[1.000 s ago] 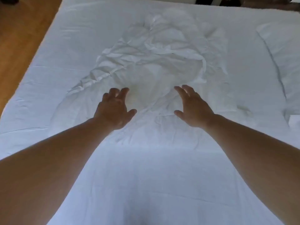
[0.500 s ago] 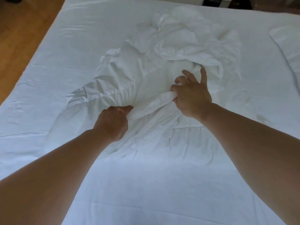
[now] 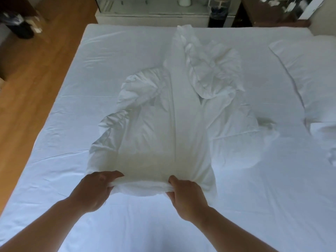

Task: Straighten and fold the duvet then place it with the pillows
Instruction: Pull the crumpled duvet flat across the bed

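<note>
Left hand (image 3: 96, 190) and right hand (image 3: 185, 195) both clench the crumpled white fabric duvet (image 3: 163, 124) edge, bulk beyond fingers, for straightening.

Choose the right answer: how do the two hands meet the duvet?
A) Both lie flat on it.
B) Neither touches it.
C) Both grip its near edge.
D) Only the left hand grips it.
C: the left hand and the right hand each curl round the bunched near edge of the duvet on the bed.
</note>
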`<state>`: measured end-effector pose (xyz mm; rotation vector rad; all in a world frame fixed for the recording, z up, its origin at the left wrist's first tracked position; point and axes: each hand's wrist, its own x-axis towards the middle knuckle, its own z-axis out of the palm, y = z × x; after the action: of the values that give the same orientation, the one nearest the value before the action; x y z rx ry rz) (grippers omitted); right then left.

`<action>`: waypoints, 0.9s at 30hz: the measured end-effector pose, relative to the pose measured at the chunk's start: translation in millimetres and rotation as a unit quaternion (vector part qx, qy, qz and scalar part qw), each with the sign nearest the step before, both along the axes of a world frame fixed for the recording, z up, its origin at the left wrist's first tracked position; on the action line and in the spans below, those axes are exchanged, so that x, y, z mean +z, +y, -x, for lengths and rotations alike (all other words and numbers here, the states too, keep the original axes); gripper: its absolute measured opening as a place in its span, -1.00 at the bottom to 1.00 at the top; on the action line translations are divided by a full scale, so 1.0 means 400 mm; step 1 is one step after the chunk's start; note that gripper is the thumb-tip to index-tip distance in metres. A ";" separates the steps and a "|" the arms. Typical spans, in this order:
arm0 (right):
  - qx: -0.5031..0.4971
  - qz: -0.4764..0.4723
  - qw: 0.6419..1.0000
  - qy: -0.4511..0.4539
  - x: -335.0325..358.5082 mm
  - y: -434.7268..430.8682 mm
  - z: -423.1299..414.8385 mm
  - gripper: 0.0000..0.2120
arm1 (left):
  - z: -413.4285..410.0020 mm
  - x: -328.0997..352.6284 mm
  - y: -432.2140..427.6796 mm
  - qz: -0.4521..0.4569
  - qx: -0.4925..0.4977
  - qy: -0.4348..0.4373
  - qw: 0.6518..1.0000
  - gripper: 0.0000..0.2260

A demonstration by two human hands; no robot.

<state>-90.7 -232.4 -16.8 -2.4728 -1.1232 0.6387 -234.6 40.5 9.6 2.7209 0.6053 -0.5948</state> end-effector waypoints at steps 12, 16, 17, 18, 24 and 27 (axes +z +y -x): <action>-0.026 0.164 0.985 -0.037 0.154 -0.221 0.366 -0.68 | 0.354 -0.010 -0.276 0.134 -0.015 0.036 0.990 -0.63; -0.043 0.196 0.977 -0.075 0.309 -0.342 0.368 -0.65 | 0.347 0.079 -0.414 0.177 -0.077 0.025 0.981 -0.71; -0.053 0.200 0.975 -0.084 0.346 -0.370 0.364 -0.66 | 0.330 0.101 -0.446 0.187 -0.093 0.025 0.978 -0.71; -0.060 0.200 0.974 -0.093 0.379 -0.394 0.357 -0.67 | 0.311 0.121 -0.472 0.198 -0.104 0.029 0.974 -0.71; -0.079 0.176 0.969 -0.153 0.499 -0.616 0.301 -0.72 | 0.142 0.236 -0.623 0.279 -0.220 0.127 0.926 -0.51; -0.059 0.148 0.967 -0.197 0.494 -0.764 0.283 -0.79 | -0.013 0.272 -0.704 0.296 -0.194 0.007 0.935 -0.42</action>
<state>-203.8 -537.9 180.9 -2.9940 -1.0622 0.3025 -229.5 -241.3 118.4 2.2538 -0.1204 -0.7437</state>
